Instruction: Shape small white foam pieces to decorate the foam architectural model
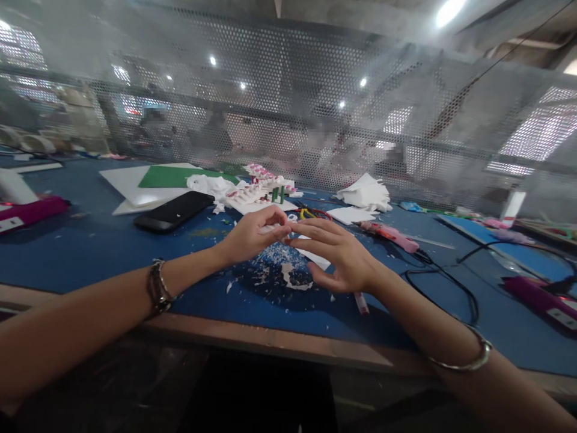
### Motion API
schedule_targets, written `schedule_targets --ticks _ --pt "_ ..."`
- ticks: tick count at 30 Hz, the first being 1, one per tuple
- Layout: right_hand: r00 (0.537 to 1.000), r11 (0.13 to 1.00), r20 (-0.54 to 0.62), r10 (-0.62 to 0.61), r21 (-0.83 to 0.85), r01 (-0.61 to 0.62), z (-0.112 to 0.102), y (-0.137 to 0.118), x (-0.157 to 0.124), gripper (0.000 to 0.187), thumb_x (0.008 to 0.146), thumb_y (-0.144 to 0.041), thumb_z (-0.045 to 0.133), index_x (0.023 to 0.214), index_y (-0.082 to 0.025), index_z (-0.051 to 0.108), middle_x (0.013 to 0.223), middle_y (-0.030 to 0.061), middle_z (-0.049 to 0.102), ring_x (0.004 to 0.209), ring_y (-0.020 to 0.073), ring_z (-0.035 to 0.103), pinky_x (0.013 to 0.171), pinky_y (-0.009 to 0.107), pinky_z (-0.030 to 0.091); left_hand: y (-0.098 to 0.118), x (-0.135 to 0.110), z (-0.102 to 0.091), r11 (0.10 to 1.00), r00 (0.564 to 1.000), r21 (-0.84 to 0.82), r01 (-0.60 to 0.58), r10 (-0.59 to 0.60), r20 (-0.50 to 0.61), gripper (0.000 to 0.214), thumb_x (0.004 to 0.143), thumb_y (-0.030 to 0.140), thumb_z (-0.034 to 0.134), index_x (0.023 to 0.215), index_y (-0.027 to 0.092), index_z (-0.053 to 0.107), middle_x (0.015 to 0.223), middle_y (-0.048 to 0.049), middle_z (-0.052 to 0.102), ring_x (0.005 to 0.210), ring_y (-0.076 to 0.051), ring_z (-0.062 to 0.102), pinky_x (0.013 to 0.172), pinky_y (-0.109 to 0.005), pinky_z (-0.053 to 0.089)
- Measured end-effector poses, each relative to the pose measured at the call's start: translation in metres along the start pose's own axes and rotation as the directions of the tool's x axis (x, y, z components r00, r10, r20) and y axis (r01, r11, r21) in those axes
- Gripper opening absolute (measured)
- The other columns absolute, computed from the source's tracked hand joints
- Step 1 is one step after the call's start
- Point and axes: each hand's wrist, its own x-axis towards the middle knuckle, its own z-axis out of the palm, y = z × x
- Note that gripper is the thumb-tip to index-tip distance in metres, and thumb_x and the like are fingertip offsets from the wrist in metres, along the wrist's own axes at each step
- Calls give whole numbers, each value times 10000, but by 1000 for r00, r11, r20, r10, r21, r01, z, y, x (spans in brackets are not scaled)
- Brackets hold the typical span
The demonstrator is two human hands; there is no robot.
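Over the middle of the blue table (pixel 198 273), my left hand (pixel 255 234) is closed, thumb and index finger pinched together. A small whitish bit seems to be between them, too small to name. Close beside it, my right hand (pixel 340 255) has its fingers stretched out and thumb apart, its fingertips meeting the left fingertips. I see nothing held in it. White crumbs (pixel 274 257) are scattered beneath both hands, with a torn whitish scrap (pixel 288 276) among them. A white piece of paper (pixel 315 255) lies partly hidden under the right hand.
A black phone (pixel 175 210) lies left, before a green sheet (pixel 162 177). Behind the hands are white-and-pink pieces (pixel 256 191) and yellow-handled scissors (pixel 307 213). White sheets (pixel 366 193), a pink glue gun (pixel 390 234) and its black cable (pixel 473 304) are right. A perforated screen (pixel 279 102) stands behind.
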Motion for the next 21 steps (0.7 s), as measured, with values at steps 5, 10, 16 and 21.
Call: schedule_targets --ticks 5,10,16,21 --pt "914 847 -120 387 440 -300 7 -10 9 233 747 -168 476 978 -159 504 981 84 560 886 141 545 751 301 486 1 -2 7 981 995 -170 94 -90 34 291 785 334 440 995 137 400 649 8 538 516 -81 489 516 -195 402" --pt "787 665 -90 610 598 -447 14 -12 12 147 726 -201 544 866 -158 531 811 18 524 658 75 532 583 210 493 9 -3 12 911 963 -326 251 -201 181 329 792 287 421 1073 123 372 743 -40 600 637 -112 562 576 -210 423" --pt "781 675 -72 621 556 -485 13 -8 8 78 719 -221 569 747 -148 574 690 2 552 628 76 523 564 203 472 9 -2 10 948 965 -216 235 -201 168 246 750 291 479 930 125 499 926 -80 592 799 -141 556 670 -235 428" --pt "800 733 -100 592 481 -482 10 -10 9 85 706 -211 584 764 -150 581 719 7 555 649 79 535 567 192 479 6 -2 11 895 941 -329 300 -221 257 282 691 240 563 943 145 479 896 -58 601 815 -139 563 688 -239 429"
